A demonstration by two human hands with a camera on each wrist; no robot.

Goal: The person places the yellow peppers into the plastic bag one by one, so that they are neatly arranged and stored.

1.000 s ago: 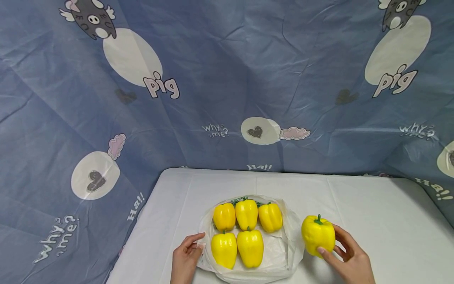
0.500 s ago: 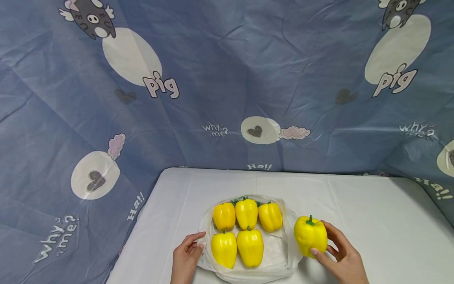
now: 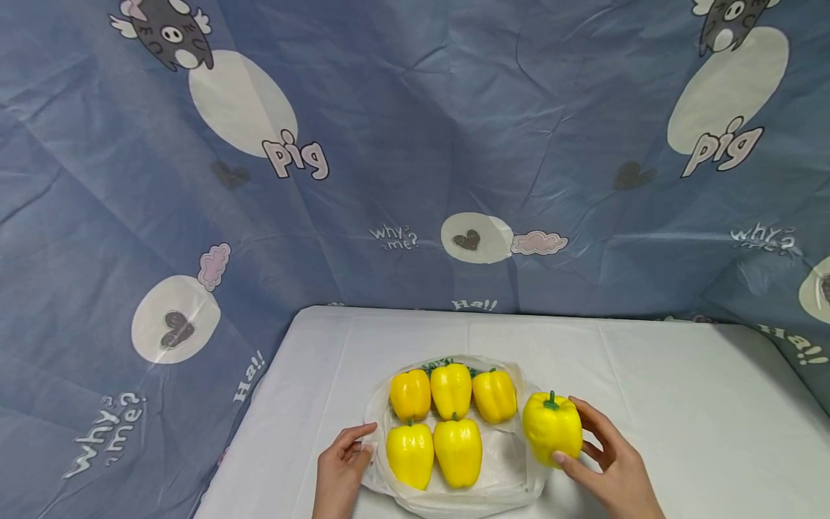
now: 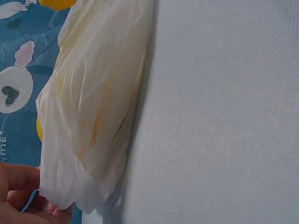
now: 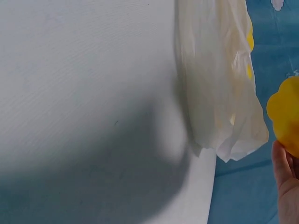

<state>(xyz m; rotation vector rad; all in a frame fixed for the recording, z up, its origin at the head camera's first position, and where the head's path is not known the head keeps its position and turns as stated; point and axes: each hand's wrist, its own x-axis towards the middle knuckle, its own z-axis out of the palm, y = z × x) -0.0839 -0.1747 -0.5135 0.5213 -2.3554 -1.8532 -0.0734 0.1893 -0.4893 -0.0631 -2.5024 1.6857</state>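
In the head view a white plastic bag (image 3: pixel 499 461) lies wide open on the table, with several yellow bell peppers (image 3: pixel 457 453) standing in two rows inside it. My left hand (image 3: pixel 342 468) pinches the bag's left rim; in the left wrist view the thumb and fingers (image 4: pixel 21 177) grip the thin plastic (image 4: pixel 93 102). Above the bag's right edge, my right hand (image 3: pixel 609 458) holds another yellow bell pepper (image 3: pixel 551 429) upright, stem up. The right wrist view shows this pepper (image 5: pixel 286 116) raised beside the bag's outer wall (image 5: pixel 217 84), partly cut off by the frame.
A white-covered table (image 3: pixel 687 404) extends on both sides of the bag. Behind and to the left hangs a blue printed cloth (image 3: pixel 402 144). The front row in the bag has a gap at its right end.
My right hand has carried its bell pepper leftward, from beside the bag to over its right rim. The left hand and the peppers in the bag have stayed put.
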